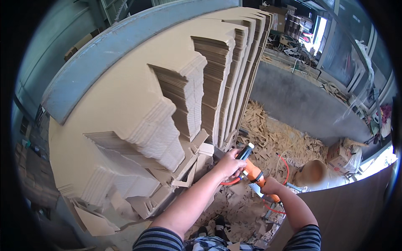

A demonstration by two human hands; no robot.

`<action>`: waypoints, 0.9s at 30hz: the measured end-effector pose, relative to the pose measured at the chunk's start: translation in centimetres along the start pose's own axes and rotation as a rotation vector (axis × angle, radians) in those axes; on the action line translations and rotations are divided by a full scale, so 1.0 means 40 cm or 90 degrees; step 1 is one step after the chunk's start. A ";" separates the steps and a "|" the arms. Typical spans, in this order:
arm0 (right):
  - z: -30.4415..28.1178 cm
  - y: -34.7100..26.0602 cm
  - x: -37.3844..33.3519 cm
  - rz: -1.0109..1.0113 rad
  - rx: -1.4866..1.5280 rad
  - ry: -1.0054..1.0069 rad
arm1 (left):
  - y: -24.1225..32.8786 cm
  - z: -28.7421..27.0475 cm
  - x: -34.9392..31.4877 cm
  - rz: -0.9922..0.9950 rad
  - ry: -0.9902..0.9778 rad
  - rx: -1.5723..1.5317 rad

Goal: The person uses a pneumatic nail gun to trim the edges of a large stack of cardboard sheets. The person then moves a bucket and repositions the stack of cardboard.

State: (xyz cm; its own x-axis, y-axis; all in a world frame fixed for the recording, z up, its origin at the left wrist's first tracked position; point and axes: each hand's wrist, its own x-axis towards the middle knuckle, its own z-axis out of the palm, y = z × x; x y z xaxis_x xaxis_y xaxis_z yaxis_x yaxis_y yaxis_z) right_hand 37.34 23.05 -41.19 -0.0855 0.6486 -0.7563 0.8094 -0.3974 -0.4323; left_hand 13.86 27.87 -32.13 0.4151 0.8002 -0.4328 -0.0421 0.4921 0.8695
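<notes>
Both my hands are closed on an orange air-powered hand tool (252, 170) with black fittings, held at a slant above the floor. My left hand (230, 162) wraps its dark upper end, where a pale cap sticks out. Lower down, my right hand (271, 186) grips the orange body near its other end. A red hose (231, 182) runs by my left hand. To the left stands a tall stack of cut cardboard sheets (113, 96), with deep notches and rough, ridged edges facing me. The tool is apart from the stack.
A curved-looking blue-grey beam (138, 35) lies along the stack's far edge. Cardboard scraps (272, 129) litter the floor, also around my feet. At the right are a tan round container (310, 172), a carton (340, 157) and a large brown sheet surface (347, 209). A low grey wall (301, 94) stands behind.
</notes>
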 end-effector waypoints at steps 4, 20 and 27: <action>0.029 0.033 0.037 0.024 0.009 -0.021 | -0.029 -0.003 0.013 -0.030 0.011 0.012; 0.079 0.097 0.155 0.043 -0.127 0.010 | -0.156 -0.050 0.105 -0.047 0.004 -0.066; 0.083 0.134 0.092 0.030 -0.212 0.107 | -0.186 -0.042 0.115 -0.087 -0.034 -0.044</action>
State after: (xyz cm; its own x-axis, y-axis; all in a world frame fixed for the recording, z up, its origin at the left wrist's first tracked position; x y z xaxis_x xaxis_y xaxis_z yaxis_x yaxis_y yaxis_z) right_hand 39.44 21.15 -47.92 0.0312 0.7434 -0.6682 0.9571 -0.2149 -0.1943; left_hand 14.57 28.47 -41.00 0.4695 0.7054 -0.5311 -0.0432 0.6191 0.7841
